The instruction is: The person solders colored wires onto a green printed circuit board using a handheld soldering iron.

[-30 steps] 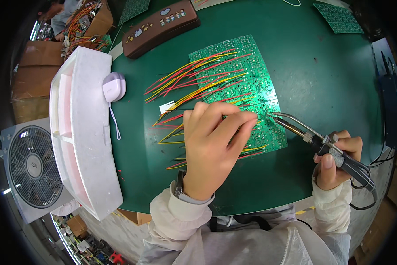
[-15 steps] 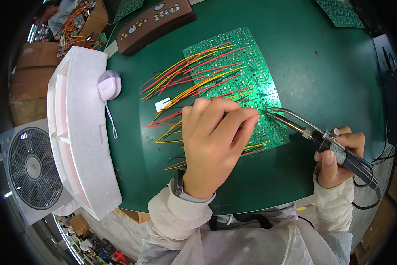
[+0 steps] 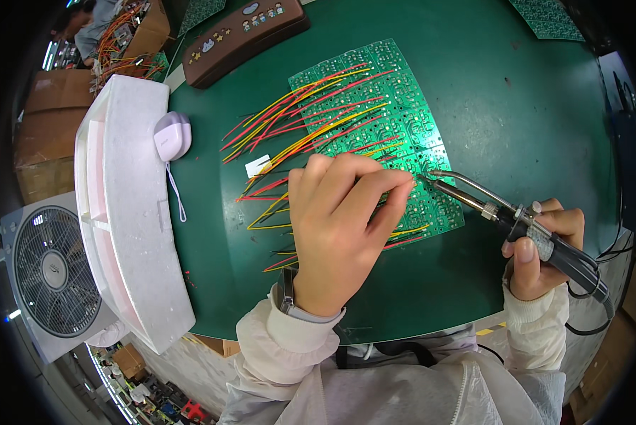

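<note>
A green panel of printed circuit boards (image 3: pixel 425 131) lies on the table, with rows of red, yellow and black wires (image 3: pixel 279 106) running off its left side. Over the panel's lower middle, my left hand (image 3: pixel 346 223) is closed in a pinch, thumb and forefinger together just above the boards. Whatever it pinches is too small or hidden to make out. My right hand (image 3: pixel 544 248) grips a soldering iron (image 3: pixel 505 219) with a thin metal guide tube (image 3: pixel 473 185) clamped alongside. Its tip reaches the panel just right of my left fingertips. My left palm hides some wires.
A white foam tray (image 3: pixel 137 212) stands along the left edge, beside a lilac case (image 3: pixel 172 136) with a strap. At the back lies a brown decorated case (image 3: pixel 243 39). Another green board panel (image 3: pixel 548 20) sits far right. A fan (image 3: pixel 54 269) stands left of the table.
The whole view has shifted slightly. Both hands, the soldering iron and the panel keep nearly the same places relative to one another.
</note>
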Tool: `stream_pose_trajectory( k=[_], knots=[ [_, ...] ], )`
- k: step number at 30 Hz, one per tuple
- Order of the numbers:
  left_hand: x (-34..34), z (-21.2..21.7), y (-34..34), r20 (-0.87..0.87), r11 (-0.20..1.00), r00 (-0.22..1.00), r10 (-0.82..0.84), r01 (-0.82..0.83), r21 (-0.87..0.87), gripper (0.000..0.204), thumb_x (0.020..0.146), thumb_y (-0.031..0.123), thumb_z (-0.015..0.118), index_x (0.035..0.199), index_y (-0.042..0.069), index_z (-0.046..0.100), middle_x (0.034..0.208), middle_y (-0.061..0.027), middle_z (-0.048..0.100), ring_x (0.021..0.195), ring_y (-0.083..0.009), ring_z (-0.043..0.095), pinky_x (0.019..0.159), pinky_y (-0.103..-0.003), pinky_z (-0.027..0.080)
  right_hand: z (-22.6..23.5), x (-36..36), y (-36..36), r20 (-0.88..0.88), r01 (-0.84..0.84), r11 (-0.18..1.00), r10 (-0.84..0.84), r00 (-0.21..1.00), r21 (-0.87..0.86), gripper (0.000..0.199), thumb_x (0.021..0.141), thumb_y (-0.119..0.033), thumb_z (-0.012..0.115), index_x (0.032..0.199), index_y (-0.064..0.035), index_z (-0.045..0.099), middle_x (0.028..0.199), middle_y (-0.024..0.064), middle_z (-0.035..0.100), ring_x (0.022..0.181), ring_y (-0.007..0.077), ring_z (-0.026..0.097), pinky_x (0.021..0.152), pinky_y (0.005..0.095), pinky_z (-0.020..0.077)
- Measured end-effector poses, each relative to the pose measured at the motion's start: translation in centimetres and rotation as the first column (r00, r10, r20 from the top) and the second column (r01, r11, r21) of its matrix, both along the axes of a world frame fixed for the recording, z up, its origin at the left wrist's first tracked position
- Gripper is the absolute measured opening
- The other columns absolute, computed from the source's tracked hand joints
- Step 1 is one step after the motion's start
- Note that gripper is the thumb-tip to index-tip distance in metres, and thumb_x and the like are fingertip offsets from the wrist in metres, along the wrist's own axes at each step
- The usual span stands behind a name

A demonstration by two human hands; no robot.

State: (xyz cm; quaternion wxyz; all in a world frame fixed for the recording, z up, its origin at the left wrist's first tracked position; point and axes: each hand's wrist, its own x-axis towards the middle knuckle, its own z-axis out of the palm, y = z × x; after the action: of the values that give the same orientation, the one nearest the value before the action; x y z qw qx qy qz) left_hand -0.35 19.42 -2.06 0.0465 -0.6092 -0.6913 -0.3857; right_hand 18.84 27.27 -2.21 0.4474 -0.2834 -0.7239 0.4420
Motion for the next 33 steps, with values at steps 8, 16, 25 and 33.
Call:
stream_pose_trajectory(
  k=[8, 16, 25, 33],
  knots=[
    [0.0, -0.04, 0.06, -0.01, 1.0, 1.0, 0.001, -0.001, 0.0, 0.017, 0.058, 0.006, 0.068, 0.07, 0.012, 0.057, 0.068, 0.004, 0.048, 0.059, -0.0141, 0.039, 0.053, -0.028, 0.025, -0.12, -0.15, 0.02, -0.007, 0.017, 1.0, -0.017, 1.0, 0.002, 0.029, 0.068, -0.018, 0.063, 0.077, 0.0013, 0.043, 0.06, 0.0051, 0.047, 0.051, 0.0116, 0.045, 0.048, 0.0209, 0.0366],
    [0.27, 0.49, 0.0, 0.025, 0.999, 0.999, 0.02, -0.019, -0.037, 0.015, 0.058, 0.001, 0.067, 0.069, 0.008, 0.061, 0.067, 0.0011, 0.051, 0.06, -0.0146, 0.039, 0.056, -0.026, 0.03, -0.06, 0.04, 0.1, 0.019, -0.003, 1.0, 0.003, 1.0, 0.008, 0.031, 0.067, -0.02, 0.065, 0.076, 0.0006, 0.044, 0.061, 0.006, 0.048, 0.051, 0.0112, 0.044, 0.049, 0.0217, 0.0373],
    [0.21, 0.12, 0.01, -0.026, 1.0, 0.999, 0.023, -0.023, -0.009, 0.018, 0.056, 0.006, 0.068, 0.069, 0.011, 0.057, 0.069, 0.0042, 0.048, 0.061, -0.0144, 0.041, 0.054, -0.028, 0.027, 0.07, 0.01, -0.05, 0.01, -0.018, 0.999, 0.018, 1.0, -0.031, 0.031, 0.066, -0.018, 0.064, 0.079, -0.0001, 0.043, 0.061, 0.0076, 0.049, 0.051, 0.0107, 0.043, 0.049, 0.0213, 0.0372],
    [0.32, 0.17, 0.03, -0.022, 0.999, 0.999, 0.033, -0.033, -0.009, 0.017, 0.056, 0.004, 0.068, 0.069, 0.01, 0.058, 0.068, 0.0028, 0.049, 0.061, -0.0147, 0.041, 0.055, -0.028, 0.029, 0.16, 0.04, -0.03, 0.018, -0.052, 0.998, 0.051, 0.999, 0.037, 0.028, 0.066, -0.014, 0.062, 0.081, -0.0008, 0.042, 0.062, 0.0089, 0.05, 0.05, 0.0106, 0.044, 0.047, 0.0211, 0.0369]
  ],
)
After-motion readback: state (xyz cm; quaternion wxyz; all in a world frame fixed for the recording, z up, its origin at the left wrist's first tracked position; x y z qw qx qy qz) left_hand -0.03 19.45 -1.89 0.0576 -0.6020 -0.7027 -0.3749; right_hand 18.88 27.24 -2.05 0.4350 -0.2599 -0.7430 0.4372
